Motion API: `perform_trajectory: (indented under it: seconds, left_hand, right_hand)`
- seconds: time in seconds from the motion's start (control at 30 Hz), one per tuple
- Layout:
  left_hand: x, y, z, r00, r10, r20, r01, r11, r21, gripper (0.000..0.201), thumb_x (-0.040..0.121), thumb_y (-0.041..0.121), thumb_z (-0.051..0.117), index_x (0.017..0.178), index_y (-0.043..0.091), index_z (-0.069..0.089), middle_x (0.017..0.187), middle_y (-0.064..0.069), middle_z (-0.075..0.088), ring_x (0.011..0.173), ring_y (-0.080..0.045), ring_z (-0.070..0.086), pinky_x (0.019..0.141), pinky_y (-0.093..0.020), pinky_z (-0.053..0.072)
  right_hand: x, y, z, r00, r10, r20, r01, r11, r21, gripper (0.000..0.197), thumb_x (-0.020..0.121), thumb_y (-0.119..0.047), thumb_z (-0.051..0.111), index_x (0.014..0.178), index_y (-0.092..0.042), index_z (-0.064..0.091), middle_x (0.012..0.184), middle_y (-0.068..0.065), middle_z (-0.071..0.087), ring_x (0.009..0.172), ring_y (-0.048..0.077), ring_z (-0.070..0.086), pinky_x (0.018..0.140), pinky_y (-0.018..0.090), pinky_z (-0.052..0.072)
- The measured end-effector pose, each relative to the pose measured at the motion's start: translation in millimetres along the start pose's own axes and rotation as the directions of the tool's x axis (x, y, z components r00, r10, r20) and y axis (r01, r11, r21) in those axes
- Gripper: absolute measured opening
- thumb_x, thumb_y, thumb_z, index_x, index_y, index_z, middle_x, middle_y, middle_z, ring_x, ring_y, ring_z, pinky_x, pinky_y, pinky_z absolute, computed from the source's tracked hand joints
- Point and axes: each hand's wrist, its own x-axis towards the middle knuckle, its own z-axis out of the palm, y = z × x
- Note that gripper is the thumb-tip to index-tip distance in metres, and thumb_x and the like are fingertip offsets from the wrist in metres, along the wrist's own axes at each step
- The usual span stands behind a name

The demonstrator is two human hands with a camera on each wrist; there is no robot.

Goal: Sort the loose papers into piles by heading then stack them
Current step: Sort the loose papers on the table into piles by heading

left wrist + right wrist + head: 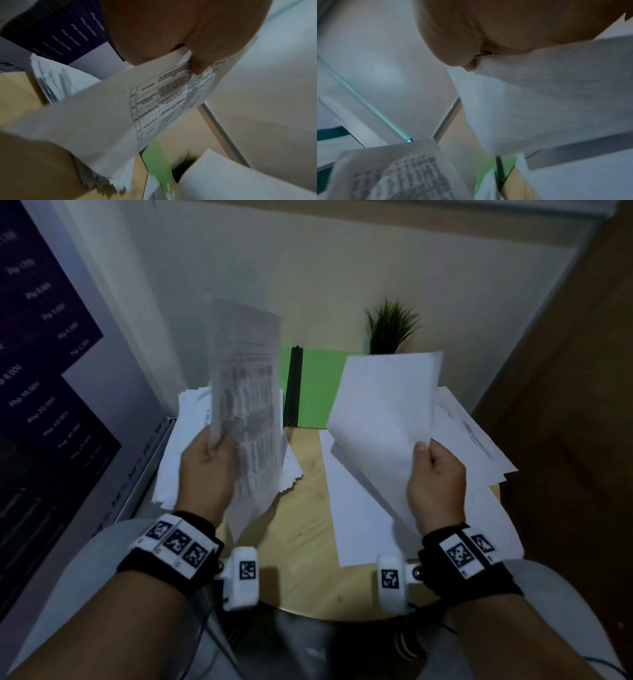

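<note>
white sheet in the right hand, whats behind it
Behind the white sheet held by the right hand: a plant, its base covered, the green folder's right part, and papers on the table.

Both forearms are bare. Each wrist wears a wide black fabric wristband point(171, 549) carrying a white strip printed with square black-and-white coded markers point(460, 553). A rounded white plastic camera pod point(241, 577) juts from the inner side of each band, with one coded marker on its face. Thin dark cables point(219, 642) trail below the pods. Pale grey trousers point(113, 556) cover the legs.
</note>
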Motion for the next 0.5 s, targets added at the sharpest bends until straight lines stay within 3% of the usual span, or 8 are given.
perform_trajectory:
  seconds: [0.03, 0.1, 0.17, 0.23, 0.33, 0.4, 0.47, 0.5]
  left_hand:
    - [-7, 4, 6, 0.999, 0.019, 0.051, -0.020, 1.000, 0.014, 0.026, 0.103, 0.014, 0.053, 0.088, 0.030, 0.067, 0.073, 0.019, 0.067, 0.065, 0.004, 0.059, 0.062, -0.019, 0.049]
    - [-19, 9, 19, 0.987, 0.039, 0.153, -0.042, 0.999, 0.013, 0.029, 0.103, 0.011, 0.052, 0.094, 0.033, 0.068, 0.078, 0.021, 0.070, 0.069, 0.009, 0.061, 0.064, -0.015, 0.051]
    - [-32, 13, 33, 0.961, 0.054, 0.272, -0.048, 0.998, -0.028, 0.025, 0.104, 0.015, 0.051, 0.109, 0.030, 0.070, 0.099, 0.015, 0.074, 0.091, 0.004, 0.068, 0.081, -0.020, 0.055]
    - [-45, 12, 44, 0.920, 0.099, 0.380, -0.062, 0.992, -0.108, 0.029, 0.101, 0.027, 0.051, 0.126, 0.025, 0.066, 0.120, 0.009, 0.073, 0.117, -0.011, 0.066, 0.099, -0.029, 0.052]
    - [-57, 5, 54, 0.898, 0.110, 0.427, -0.041, 0.985, -0.166, 0.051, 0.095, 0.039, 0.059, 0.140, 0.017, 0.055, 0.133, 0.009, 0.066, 0.129, -0.008, 0.058, 0.109, -0.030, 0.045]
    - [-56, 0, 55, 0.915, 0.052, 0.399, 0.000, 0.992, -0.129, 0.042, 0.099, 0.032, 0.060, 0.139, 0.019, 0.057, 0.132, 0.007, 0.067, 0.126, -0.009, 0.061, 0.107, -0.032, 0.047]
    - [-49, -4, 51, 0.946, -0.040, 0.322, 0.069, 0.995, -0.078, 0.019, 0.104, 0.022, 0.054, 0.117, 0.022, 0.069, 0.109, 0.007, 0.076, 0.105, -0.010, 0.070, 0.091, -0.032, 0.054]
    - [-44, -6, 48, 0.958, -0.073, 0.279, 0.093, 0.994, -0.057, 0.019, 0.105, 0.021, 0.052, 0.102, 0.020, 0.070, 0.092, 0.008, 0.077, 0.090, -0.011, 0.070, 0.081, -0.033, 0.056]
  right_hand:
    - [-5, -6, 3, 1.000, -0.009, 0.005, 0.009, 0.998, 0.070, 0.037, 0.108, -0.017, 0.048, 0.073, -0.012, 0.057, 0.069, 0.000, 0.054, 0.066, 0.007, 0.048, 0.067, 0.026, 0.042]
    - [-17, -17, 14, 0.998, -0.034, 0.060, 0.024, 0.987, 0.160, 0.030, 0.108, -0.014, 0.048, 0.088, -0.001, 0.066, 0.082, -0.001, 0.065, 0.075, 0.002, 0.057, 0.077, 0.020, 0.049]
    - [-32, -26, 31, 0.983, -0.046, 0.178, 0.008, 0.979, 0.205, 0.028, 0.108, -0.012, 0.048, 0.117, 0.004, 0.070, 0.114, 0.001, 0.074, 0.103, -0.004, 0.064, 0.097, 0.017, 0.051]
    - [-50, -30, 50, 0.936, -0.099, 0.339, 0.006, 0.964, 0.265, 0.034, 0.108, -0.013, 0.049, 0.138, -0.008, 0.064, 0.135, -0.009, 0.066, 0.126, -0.004, 0.058, 0.112, 0.023, 0.044]
    - [-75, -26, 69, 0.803, -0.208, 0.559, 0.017, 0.945, 0.327, 0.049, 0.102, -0.015, 0.047, 0.145, -0.039, 0.046, 0.161, -0.012, 0.040, 0.149, -0.001, 0.033, 0.125, 0.035, 0.027]
    - [-75, -21, 70, 0.735, -0.248, 0.631, 0.077, 0.955, 0.286, 0.057, 0.101, -0.009, 0.044, 0.147, -0.042, 0.038, 0.166, -0.013, 0.028, 0.152, -0.003, 0.022, 0.127, 0.031, 0.021]
    - [-67, -16, 63, 0.697, -0.239, 0.676, 0.111, 0.967, 0.228, 0.060, 0.101, 0.002, 0.044, 0.152, -0.028, 0.041, 0.164, -0.012, 0.031, 0.150, -0.006, 0.024, 0.125, 0.022, 0.022]
    - [-62, -12, 59, 0.682, -0.207, 0.702, 0.111, 0.977, 0.180, 0.058, 0.101, 0.004, 0.045, 0.153, -0.022, 0.044, 0.162, -0.012, 0.035, 0.148, -0.009, 0.028, 0.122, 0.016, 0.023]
